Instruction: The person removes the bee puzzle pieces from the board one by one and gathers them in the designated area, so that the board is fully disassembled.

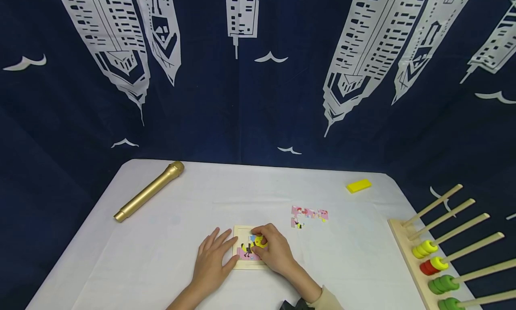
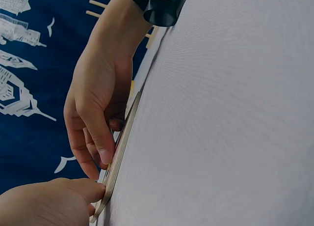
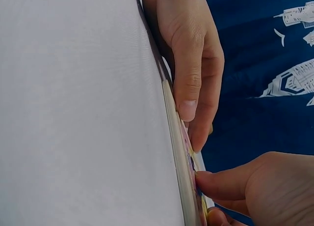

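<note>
A small jigsaw puzzle in a pale wooden frame (image 1: 250, 265) lies on the white table; its lower part shows pink, yellow and black pieces. My left hand (image 1: 213, 258) is spread flat at the frame's left side, thumb and fingertips on the edge. Over the right part of the frame, my right hand (image 1: 276, 249) pinches a yellow and blue puzzle piece (image 1: 259, 242) between thumb and index finger, close down on the puzzle. In the right wrist view, the right thumb (image 3: 221, 184) is right at the pieces. Part of the picture is hidden under the right hand.
Several loose pink puzzle pieces (image 1: 309, 213) lie beyond the frame to the right. A yellow block (image 1: 359, 186) is at the back right, a gold microphone (image 1: 149, 191) at the back left. A wooden peg rack (image 1: 411, 260) with coloured rings stands along the right edge.
</note>
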A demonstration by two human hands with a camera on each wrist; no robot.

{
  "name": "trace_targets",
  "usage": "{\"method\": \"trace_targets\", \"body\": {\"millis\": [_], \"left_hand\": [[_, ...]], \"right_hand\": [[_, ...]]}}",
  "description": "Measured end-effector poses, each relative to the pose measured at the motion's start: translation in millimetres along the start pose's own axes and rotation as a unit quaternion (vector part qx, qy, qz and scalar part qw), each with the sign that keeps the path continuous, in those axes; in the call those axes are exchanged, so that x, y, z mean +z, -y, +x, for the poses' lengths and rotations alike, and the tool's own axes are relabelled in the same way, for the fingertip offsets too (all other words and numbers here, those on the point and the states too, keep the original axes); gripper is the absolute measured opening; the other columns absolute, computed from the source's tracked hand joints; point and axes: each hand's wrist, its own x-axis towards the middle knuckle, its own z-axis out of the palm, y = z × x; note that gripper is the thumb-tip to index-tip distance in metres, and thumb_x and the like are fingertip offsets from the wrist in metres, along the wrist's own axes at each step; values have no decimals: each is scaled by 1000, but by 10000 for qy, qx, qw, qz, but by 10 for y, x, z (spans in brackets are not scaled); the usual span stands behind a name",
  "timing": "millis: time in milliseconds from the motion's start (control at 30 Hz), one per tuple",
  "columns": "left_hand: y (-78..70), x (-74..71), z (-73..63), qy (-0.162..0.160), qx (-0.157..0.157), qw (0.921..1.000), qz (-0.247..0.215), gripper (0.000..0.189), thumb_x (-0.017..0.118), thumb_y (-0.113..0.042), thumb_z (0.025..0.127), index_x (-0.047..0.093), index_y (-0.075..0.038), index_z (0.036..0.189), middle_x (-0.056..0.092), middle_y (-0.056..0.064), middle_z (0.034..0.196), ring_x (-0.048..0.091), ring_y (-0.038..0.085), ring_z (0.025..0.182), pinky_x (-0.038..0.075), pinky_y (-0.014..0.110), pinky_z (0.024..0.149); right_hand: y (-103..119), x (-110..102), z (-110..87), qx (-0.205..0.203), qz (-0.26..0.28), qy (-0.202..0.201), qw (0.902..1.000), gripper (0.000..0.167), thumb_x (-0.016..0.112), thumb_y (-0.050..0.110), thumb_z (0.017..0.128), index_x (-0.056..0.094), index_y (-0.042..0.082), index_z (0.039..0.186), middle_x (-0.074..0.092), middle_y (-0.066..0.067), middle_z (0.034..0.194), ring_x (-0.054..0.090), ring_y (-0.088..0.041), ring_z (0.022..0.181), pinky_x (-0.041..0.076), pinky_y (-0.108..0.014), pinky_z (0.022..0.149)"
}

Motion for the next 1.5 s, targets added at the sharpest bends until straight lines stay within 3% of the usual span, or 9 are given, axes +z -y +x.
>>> {"method": "trace_targets", "body": {"millis": [667,767,900,1133,1333,1500], "left_hand": [[-13,-18,3,20,-51,10000,-37,43,75,-26,83,68,-12,122,58,9,139,40,40,138,28,58,112],[-11,-14,4,10,-40,10000,-9,43,75,-26,83,68,-12,122,58,9,139,40,40,138,28,58,111],[-5,-8,3,-3,-28,10000,8,43,75,-27,82,68,-12,122,58,9,139,40,40,138,29,58,111],[-2,-5,-2,-16,-41,10000,-9,43,75,-27,82,68,-13,122,58,8,139,40,39,138,29,58,111],[4,-6,-1,-75,-9,10000,-2,43,75,-26,82,68,-12,122,58,9,139,40,40,138,29,59,110],[6,-3,0,-63,-6,10000,-25,42,75,-26,82,68,-12,122,58,9,139,40,40,138,28,59,110]], "right_hand": [[5,7,19,112,42,19,9999,38,80,6,77,65,9,112,58,0,96,48,-6,74,38,-17,60],[-3,10,19,0,155,-85,9998,36,78,3,78,64,10,110,60,0,95,49,-5,72,40,-18,60],[-11,4,28,46,687,-283,9972,29,73,-5,80,65,9,105,61,-1,89,50,-5,70,44,-18,60],[-7,-57,65,750,1751,-299,9812,21,64,-8,86,67,7,100,59,-8,86,52,-7,72,47,-16,61],[-7,-196,133,1164,2421,-428,9623,19,62,-7,88,67,2,103,59,-11,87,50,-8,64,44,-18,51],[47,-414,164,1618,2604,-656,9496,20,62,-7,88,66,-2,107,61,-16,92,51,-10,64,41,-17,50]]}}
